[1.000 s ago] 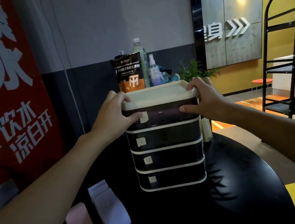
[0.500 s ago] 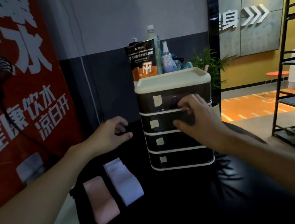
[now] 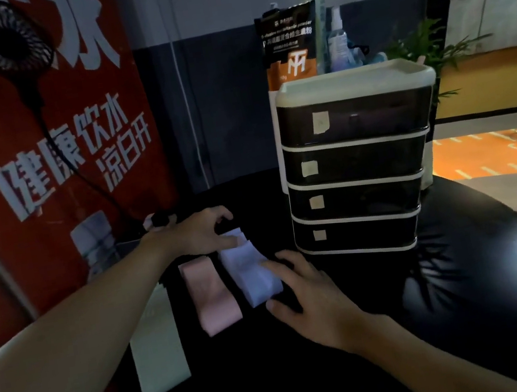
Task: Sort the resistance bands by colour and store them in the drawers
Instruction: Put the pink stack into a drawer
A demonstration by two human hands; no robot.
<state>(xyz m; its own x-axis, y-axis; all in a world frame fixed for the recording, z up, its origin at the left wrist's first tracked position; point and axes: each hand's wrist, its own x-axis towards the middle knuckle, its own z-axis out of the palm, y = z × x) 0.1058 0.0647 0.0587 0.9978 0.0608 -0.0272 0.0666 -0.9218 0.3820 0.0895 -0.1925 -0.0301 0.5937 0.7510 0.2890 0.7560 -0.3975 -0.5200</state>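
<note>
Lilac band (image 3: 249, 274): left hand (image 3: 188, 235), right hand (image 3: 312, 299) touch its ends, fingers loose, nothing gripped.
Risk: pink band (image 3: 210, 296), just left, could drag along.

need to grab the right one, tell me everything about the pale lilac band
The lilac band is a flat strip of soft-looking fabric, lying on the black table beside the pink band. The left hand touches its far end with a thumb; the right hand rests fingertips on its near right edge.
</note>
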